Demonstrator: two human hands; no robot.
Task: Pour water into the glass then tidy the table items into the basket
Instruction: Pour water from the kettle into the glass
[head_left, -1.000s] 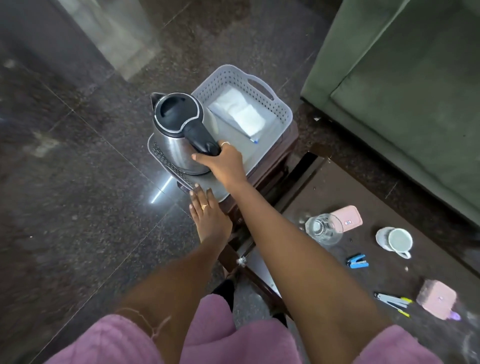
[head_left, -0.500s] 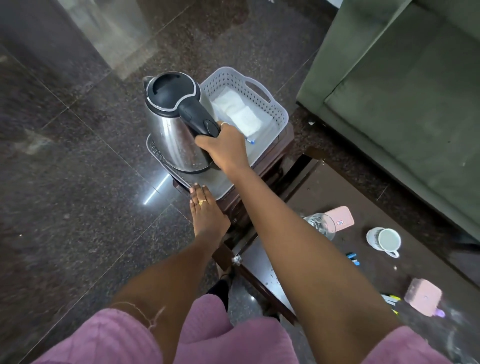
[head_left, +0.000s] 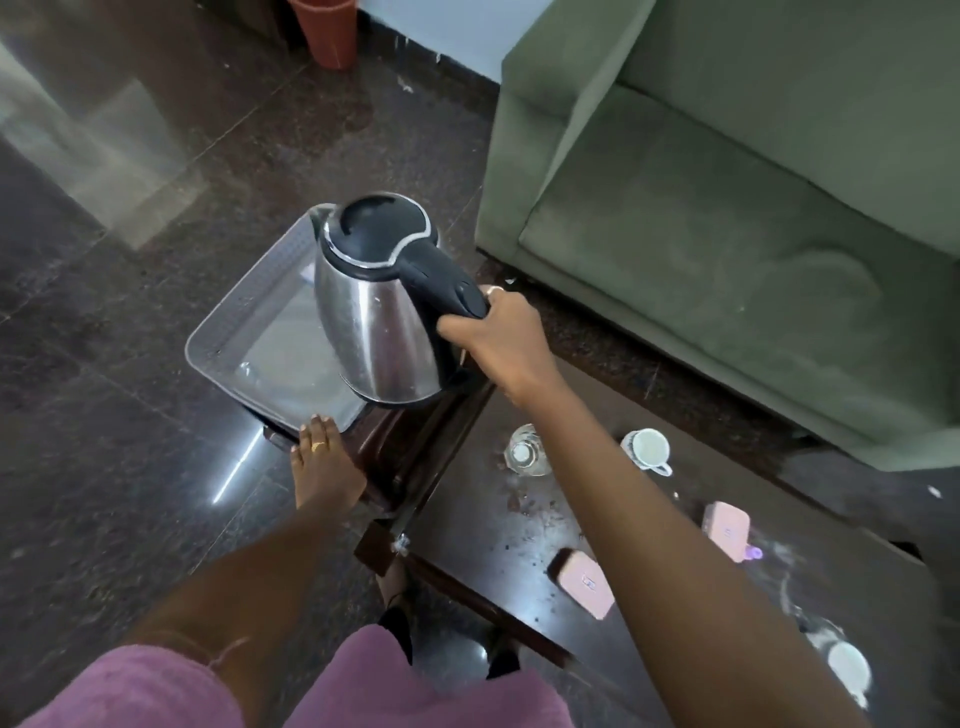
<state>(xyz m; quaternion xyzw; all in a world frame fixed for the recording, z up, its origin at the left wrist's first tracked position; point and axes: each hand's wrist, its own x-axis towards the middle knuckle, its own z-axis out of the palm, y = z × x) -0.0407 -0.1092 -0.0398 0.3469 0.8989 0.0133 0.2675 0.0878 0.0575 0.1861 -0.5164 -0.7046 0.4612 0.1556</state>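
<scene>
My right hand grips the black handle of the steel kettle, which hangs in the air above the right side of the grey basket. The basket stands on a small dark side table. My left hand rests flat on that table's near edge, fingertips at the basket's rim. The clear glass stands upright on the dark coffee table, below and right of the kettle. Near it stand a white mug and two pink cases.
A green sofa fills the upper right. An orange bin stands on the dark polished floor at the top. A white object lies at the coffee table's right end. My pink shorts fill the bottom edge.
My right hand has lifted the kettle out of the basket and carried it right, toward the coffee table. My left hand stays on the side table's edge. The view has swung right.
</scene>
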